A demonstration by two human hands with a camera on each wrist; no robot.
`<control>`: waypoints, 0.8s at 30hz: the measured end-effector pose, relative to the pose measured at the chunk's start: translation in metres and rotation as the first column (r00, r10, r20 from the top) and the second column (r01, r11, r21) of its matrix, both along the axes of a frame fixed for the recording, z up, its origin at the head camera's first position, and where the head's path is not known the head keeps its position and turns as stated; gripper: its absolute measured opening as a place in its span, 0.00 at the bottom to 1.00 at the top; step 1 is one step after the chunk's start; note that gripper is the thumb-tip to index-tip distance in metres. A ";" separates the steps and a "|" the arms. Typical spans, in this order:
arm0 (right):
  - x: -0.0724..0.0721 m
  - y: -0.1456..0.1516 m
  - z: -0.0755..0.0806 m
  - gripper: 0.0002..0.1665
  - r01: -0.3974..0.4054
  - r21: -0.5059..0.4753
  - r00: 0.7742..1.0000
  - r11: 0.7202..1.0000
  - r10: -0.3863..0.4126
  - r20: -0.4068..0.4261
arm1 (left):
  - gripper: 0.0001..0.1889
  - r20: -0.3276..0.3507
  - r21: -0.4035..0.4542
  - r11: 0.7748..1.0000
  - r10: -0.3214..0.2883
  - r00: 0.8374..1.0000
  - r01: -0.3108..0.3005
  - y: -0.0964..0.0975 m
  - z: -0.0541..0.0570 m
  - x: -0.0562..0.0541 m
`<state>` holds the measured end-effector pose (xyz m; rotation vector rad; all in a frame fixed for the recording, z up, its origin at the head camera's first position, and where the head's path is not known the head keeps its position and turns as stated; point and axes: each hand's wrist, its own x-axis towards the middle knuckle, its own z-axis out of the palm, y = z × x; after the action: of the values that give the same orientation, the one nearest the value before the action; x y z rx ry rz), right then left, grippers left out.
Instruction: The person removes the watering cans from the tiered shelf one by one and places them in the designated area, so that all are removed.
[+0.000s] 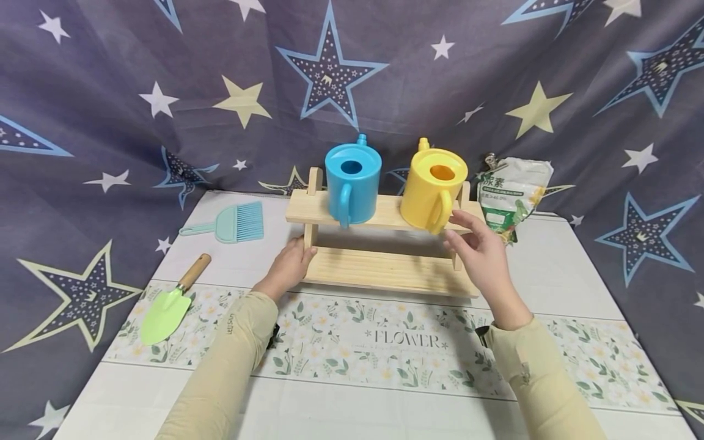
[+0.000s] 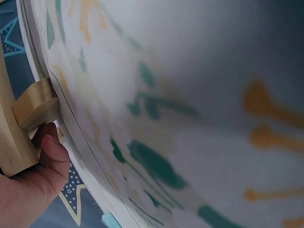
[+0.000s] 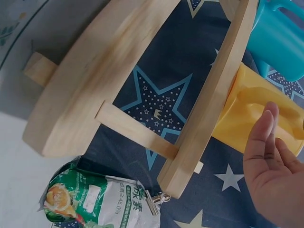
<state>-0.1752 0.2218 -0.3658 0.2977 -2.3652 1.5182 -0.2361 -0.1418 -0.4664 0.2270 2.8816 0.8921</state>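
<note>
A two-tier wooden shelf [image 1: 385, 269] stands on the table. On its upper board are a blue watering can [image 1: 354, 183] at left and a yellow watering can [image 1: 431, 189] at right, handles facing me. My left hand [image 1: 288, 264] grips the shelf's left end beside the upright; the left wrist view shows the fingers [image 2: 53, 149] bent around the wood. Beside the yellow can's handle is my right hand [image 1: 484, 256], its fingers loosely bent and holding nothing. From the right wrist, its fingertips [image 3: 270, 114] overlap the yellow can.
Right of the shelf stands a white and green bag [image 1: 508, 192] with a metal clip [image 1: 491, 161]. To the left lie a light blue brush with dustpan [image 1: 225, 224] and a green trowel [image 1: 165, 315] with a wooden handle. A star-patterned curtain [image 1: 209, 49] hangs behind the table.
</note>
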 end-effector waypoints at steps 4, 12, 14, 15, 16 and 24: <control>-0.003 -0.004 0.003 0.25 -0.006 -0.029 1.000 1.000 0.006 0.006 | 0.29 0.005 0.001 1.000 0.005 1.000 -0.005 0.000 0.001 0.001; -0.004 -0.012 0.012 0.25 0.008 -0.049 0.999 0.999 -0.006 0.036 | 0.29 0.002 0.009 1.000 -0.001 1.000 0.001 0.000 0.002 0.002; -0.002 -0.016 0.017 0.24 0.015 -0.047 0.999 0.999 -0.013 0.035 | 0.29 0.003 0.009 1.000 0.000 1.000 0.000 0.000 0.002 0.002; 0.000 -0.018 0.021 0.24 0.017 -0.041 0.999 0.999 -0.016 0.032 | 0.29 0.004 0.008 1.000 0.002 1.000 -0.002 0.000 0.002 0.002; 0.002 -0.020 0.023 0.23 0.022 -0.033 0.999 0.999 -0.021 0.029 | 0.29 0.005 0.008 1.000 0.001 1.000 -0.001 0.000 0.001 0.002; -0.005 -0.021 0.018 0.18 0.065 -0.017 0.998 0.998 -0.065 0.008 | 0.30 0.013 0.014 1.000 0.007 1.000 -0.007 0.000 0.001 0.001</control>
<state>-0.1805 0.2005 -0.3478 0.2089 -2.3426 1.5124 -0.2346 -0.1413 -0.4652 0.2118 2.8670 0.9125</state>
